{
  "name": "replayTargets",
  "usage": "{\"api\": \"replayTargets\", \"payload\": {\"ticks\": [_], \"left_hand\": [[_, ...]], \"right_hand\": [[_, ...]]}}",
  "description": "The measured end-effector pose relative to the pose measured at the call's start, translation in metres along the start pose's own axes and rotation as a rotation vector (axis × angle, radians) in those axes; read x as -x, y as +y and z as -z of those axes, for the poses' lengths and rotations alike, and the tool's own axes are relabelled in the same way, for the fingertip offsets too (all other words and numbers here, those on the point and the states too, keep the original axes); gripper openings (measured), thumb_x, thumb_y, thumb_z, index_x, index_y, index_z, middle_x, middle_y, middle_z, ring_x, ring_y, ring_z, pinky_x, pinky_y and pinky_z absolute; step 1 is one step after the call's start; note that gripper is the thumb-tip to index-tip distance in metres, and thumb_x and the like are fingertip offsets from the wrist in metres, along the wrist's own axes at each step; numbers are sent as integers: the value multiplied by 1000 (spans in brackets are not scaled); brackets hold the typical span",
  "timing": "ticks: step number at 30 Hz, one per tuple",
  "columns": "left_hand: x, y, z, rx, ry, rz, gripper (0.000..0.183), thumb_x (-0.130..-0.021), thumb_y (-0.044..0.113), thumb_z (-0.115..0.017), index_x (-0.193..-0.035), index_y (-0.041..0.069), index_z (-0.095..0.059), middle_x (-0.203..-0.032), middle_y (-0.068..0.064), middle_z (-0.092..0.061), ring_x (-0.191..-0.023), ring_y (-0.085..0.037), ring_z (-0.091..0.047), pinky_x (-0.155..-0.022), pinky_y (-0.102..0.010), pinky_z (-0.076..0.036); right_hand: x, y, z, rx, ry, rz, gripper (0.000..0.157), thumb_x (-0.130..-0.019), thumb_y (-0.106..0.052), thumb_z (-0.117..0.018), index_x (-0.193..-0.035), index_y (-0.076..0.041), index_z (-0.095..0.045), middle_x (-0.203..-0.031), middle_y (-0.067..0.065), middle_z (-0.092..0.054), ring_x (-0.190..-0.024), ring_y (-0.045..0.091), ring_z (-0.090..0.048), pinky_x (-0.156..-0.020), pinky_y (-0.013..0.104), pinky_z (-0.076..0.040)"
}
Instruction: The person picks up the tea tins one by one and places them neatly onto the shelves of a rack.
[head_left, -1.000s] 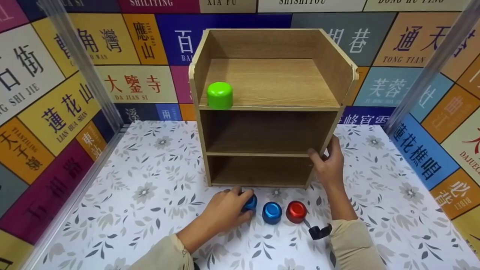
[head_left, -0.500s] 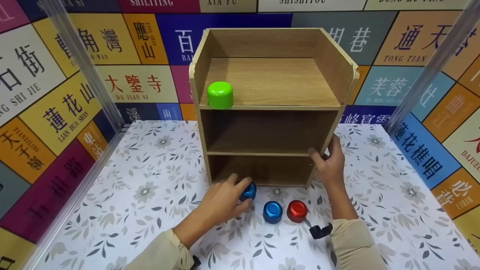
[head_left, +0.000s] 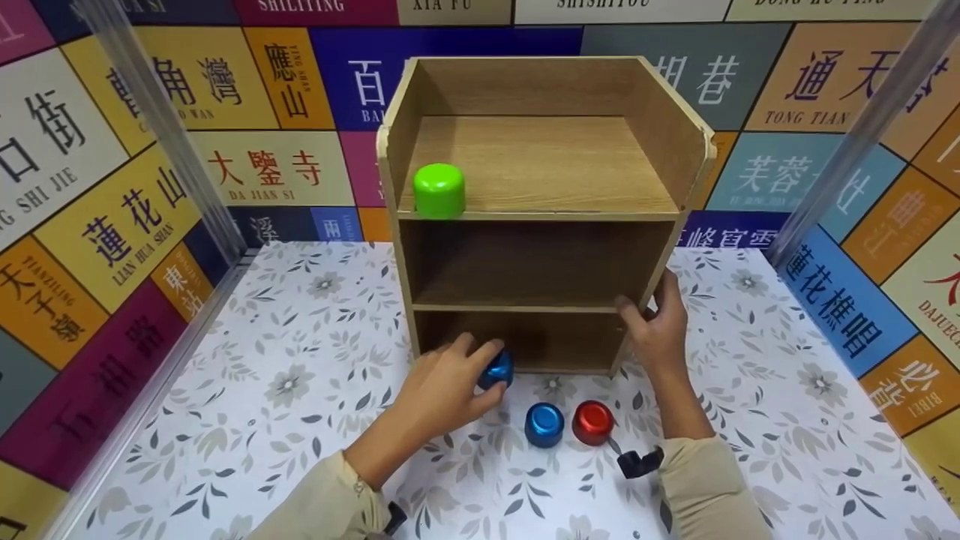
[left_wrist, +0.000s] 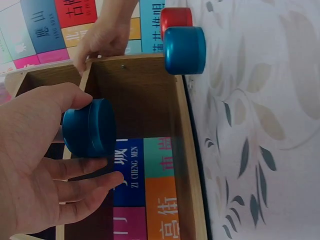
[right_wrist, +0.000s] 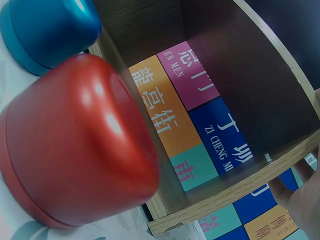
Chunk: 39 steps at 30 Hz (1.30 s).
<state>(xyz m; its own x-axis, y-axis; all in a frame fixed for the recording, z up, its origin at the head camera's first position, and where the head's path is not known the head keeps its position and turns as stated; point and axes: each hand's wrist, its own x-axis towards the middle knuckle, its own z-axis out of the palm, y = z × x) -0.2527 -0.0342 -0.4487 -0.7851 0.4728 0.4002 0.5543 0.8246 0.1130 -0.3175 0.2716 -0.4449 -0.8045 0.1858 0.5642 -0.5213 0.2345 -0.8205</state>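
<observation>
My left hand [head_left: 446, 382] pinches a small blue metallic canister [left_wrist: 90, 129] between thumb and fingers, close before the bottom compartment of the wooden shelf [head_left: 536, 165]. In the left wrist view the canister lies sideways and the lower fingers stretch out beneath it. On the shelf's right side panel, my right hand [head_left: 660, 330] grips the edge, thumb in front and fingers behind. A second blue canister [head_left: 544, 425] and a red canister [head_left: 592, 423] stand side by side on the table in front. The red one fills much of the right wrist view.
A bright green canister [head_left: 439, 191] sits at the front left of the shelf's top board. The tabletop wears a white floral cover [head_left: 300, 420]. Panels with colourful printed signs [head_left: 274, 166] enclose the back and sides. A black wrist camera [head_left: 637, 463] sits by the right sleeve.
My left hand has lifted the blue canister off the table and carried it forward to the shelf's bottom compartment, tilting it. The right hand and the other canisters stay put.
</observation>
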Motion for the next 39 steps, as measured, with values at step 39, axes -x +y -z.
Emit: {"api": "replayTargets", "payload": {"ticks": [39], "left_hand": [[-26,7,46,12,82,2,53,-87,57,-46,-133,30,-48,-101,-2,-52,-69,-18,-58,-61,-36,-53]], "right_hand": [[0,0,-1,-5,-3,11,57,-81,-5,-66,-134,-15,-45,-126,7,-53,-116,18,-51,-85,27,-51]]}}
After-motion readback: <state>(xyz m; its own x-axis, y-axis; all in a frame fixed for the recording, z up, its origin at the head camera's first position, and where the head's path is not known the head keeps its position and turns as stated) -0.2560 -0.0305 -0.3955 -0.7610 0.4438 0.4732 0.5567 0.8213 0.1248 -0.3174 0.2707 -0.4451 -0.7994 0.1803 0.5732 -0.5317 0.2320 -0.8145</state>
